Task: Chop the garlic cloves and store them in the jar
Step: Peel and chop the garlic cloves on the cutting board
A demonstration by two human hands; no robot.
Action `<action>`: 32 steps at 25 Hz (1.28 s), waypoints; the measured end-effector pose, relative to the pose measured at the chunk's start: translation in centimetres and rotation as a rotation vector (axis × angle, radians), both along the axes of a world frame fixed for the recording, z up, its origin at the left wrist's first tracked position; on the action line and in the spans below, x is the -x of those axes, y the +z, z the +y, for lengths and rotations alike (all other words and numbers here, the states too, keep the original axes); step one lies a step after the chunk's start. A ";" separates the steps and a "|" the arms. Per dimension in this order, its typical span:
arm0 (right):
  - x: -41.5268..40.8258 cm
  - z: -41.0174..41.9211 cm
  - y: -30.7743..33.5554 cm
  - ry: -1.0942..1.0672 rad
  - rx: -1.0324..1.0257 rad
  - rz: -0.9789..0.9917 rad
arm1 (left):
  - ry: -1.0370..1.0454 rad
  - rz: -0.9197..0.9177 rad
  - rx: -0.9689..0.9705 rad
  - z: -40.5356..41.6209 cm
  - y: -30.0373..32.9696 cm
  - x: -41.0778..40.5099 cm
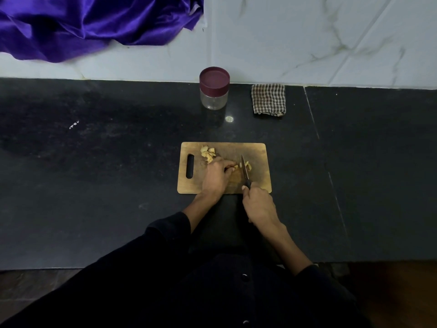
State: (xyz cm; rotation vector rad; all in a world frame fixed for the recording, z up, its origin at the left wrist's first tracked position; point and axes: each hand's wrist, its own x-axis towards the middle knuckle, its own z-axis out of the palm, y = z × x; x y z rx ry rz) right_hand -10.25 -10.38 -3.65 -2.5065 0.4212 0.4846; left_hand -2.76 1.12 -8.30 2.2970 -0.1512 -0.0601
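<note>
We are looking down from head height at our two bare hands working over a wooden cutting board [257, 183] that is lying on a dark stone counter [118, 185]. Our left hand [216, 177] is reaching in from the lower left, palm down, with its fingers curled and pinching a garlic clove [234, 167] against the board. Our right hand [259, 205] is coming in from the lower right, fingers wrapped tightly round the black handle of a knife [245, 170], whose blade is pointing away from us and standing just right of the clove. A few cut pieces [248, 165] are lying just beyond the blade on its right side, and a small heap of uncut garlic cloves [208, 153] is sitting near the board's far left corner, beside the handle slot. Both forearms are emerging from dark sleeves. Farther back, well apart from the board, a clear jar [214, 99] with its maroon lid [214, 80] closed is standing upright near the wall. To its right a folded checked cloth [268, 99] is lying against the wall's base. The wall is being covered in pale marble-look tiles [307, 39], and a shiny purple fabric [89, 22] is draping over its upper left.
</note>
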 end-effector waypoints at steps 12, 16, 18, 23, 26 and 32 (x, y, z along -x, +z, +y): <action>0.2 0.4 -0.3 0.041 -0.008 0.006 | -0.001 -0.007 -0.030 -0.2 -0.1 0.0; 1.4 -0.1 -0.4 0.051 0.000 0.033 | 0.005 -0.005 -0.025 -0.2 0.1 0.1; 2.2 -0.4 -0.5 0.068 0.010 0.058 | 0.004 -0.007 -0.019 -0.2 0.1 0.2; 2.3 -1.4 -0.8 0.048 0.028 0.052 | 0.007 -0.009 -0.030 -0.2 0.2 0.2; 1.8 -1.7 -0.6 0.030 0.039 0.036 | 0.012 -0.009 -0.029 -0.2 0.2 0.2; 1.5 -0.6 -0.2 0.069 0.006 0.035 | 0.020 -0.003 -0.033 -0.2 0.2 0.2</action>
